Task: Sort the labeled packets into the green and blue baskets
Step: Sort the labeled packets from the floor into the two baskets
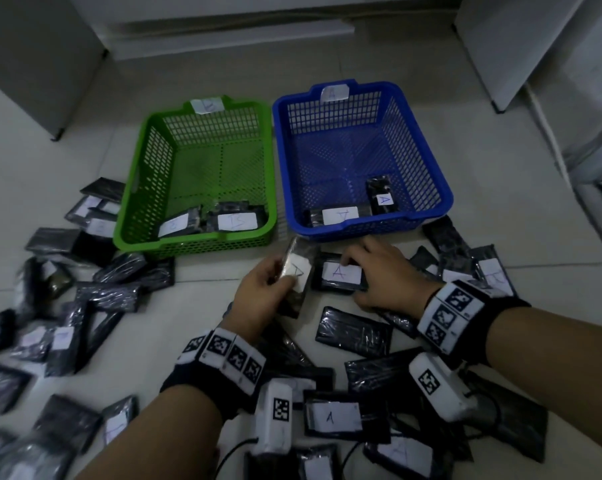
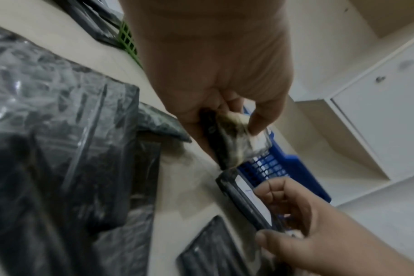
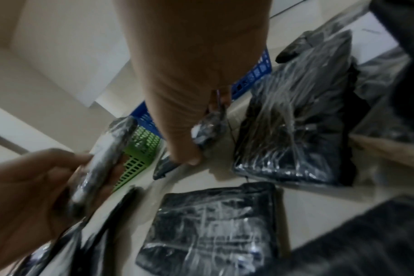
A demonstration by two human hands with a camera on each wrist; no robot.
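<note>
Packets everywhere — black, plastic-wrapped, white paper labels, scattered across the tiled floor [image 1: 202, 306] in front of two baskets. One packet [image 1: 297, 271] is up off the floor, tilted on edge, pinched between thumb and fingers of the left hand [image 1: 263, 292], its label marked A. Just beside it, a second A-labeled packet [image 1: 339, 273] lies flat on the floor, and the right hand [image 1: 387, 275] is curled over it, fingers on its far edge, thumb at the near edge — gripping it. Both sit right in front of the blue basket [image 1: 431, 174], tagged A on its far rim, with two A packets already inside near the front wall. Touching it on the left, the green basket [image 1: 133, 188] holds two labeled packets, one reading B; the tag on its rim is too blurred to read.
</note>
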